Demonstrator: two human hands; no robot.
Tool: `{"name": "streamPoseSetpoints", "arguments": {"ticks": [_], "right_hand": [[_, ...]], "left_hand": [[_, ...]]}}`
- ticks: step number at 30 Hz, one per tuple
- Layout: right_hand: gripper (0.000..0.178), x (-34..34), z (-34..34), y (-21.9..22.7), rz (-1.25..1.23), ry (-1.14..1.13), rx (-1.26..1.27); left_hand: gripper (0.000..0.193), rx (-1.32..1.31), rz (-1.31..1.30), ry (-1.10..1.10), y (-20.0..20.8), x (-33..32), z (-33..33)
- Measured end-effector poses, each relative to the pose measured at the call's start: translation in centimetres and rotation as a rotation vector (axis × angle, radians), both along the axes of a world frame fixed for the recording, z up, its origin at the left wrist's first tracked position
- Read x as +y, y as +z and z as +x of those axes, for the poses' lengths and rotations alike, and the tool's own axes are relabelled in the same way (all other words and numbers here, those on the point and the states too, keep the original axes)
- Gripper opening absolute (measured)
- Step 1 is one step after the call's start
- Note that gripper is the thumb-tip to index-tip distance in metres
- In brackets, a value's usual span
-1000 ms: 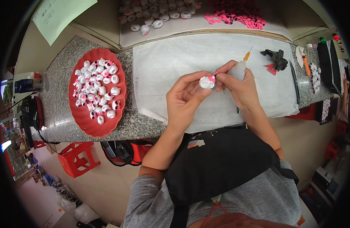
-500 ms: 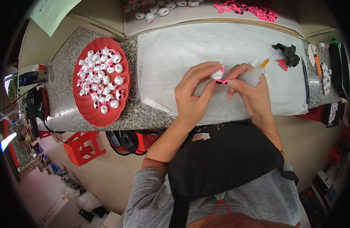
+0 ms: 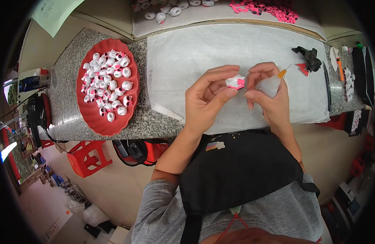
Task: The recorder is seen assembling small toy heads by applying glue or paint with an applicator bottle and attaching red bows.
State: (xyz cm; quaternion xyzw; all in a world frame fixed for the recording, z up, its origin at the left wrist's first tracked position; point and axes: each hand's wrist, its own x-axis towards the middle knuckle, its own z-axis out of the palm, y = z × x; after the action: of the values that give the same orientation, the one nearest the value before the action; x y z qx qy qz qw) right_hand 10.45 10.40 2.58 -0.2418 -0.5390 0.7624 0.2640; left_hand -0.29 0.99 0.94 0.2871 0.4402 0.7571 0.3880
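Note:
My left hand [image 3: 208, 99] holds a small white piece with a pink patch [image 3: 235, 82] by its fingertips, above the white paper sheet [image 3: 187, 53]. My right hand [image 3: 267, 95] touches the same piece with thumb and forefinger while it grips a small clear squeeze bottle [image 3: 269, 85] with an orange nozzle in its palm. Both hands hover over the front part of the granite counter.
A red plate [image 3: 94, 118] with several white and pink pieces sits at the left. More white pieces [image 3: 163, 10] and pink bits [image 3: 265, 10] lie on the back shelf. A black tool [image 3: 307, 57] and a red scrap rest at the right. A red stool [image 3: 87, 156] stands below.
Both hands shifted right and slightly down in view with the piece. The piece has turned so its pink patch faces forward, and the right fingers now pinch it.

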Motion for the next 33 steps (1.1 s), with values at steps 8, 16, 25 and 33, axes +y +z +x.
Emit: {"name": "streamPoseSetpoints", "arguments": {"ticks": [8, 16, 25, 33], "right_hand": [[0.031, -0.3, -0.3, -0.2, 0.004, 0.112, 0.035], [0.025, 0.0, 0.1, -0.2, 0.01, 0.14, 0.066], [0.026, -0.3, 0.1, -0.4, -0.059, 0.084, 0.078], [0.026, -0.3, 0.2, -0.5, 0.003, 0.098, 0.028]], "left_hand": [[0.024, -0.064, 0.066, -0.133, -0.5, -0.4, -0.4], [0.02, 0.025, 0.073, -0.144, -0.5, -0.4, -0.2], [0.023, 0.046, -0.004, -0.115, -0.3, -0.5, 0.1], [0.023, 0.241, 0.026, 0.031, -0.5, -0.2, 0.5]]}}
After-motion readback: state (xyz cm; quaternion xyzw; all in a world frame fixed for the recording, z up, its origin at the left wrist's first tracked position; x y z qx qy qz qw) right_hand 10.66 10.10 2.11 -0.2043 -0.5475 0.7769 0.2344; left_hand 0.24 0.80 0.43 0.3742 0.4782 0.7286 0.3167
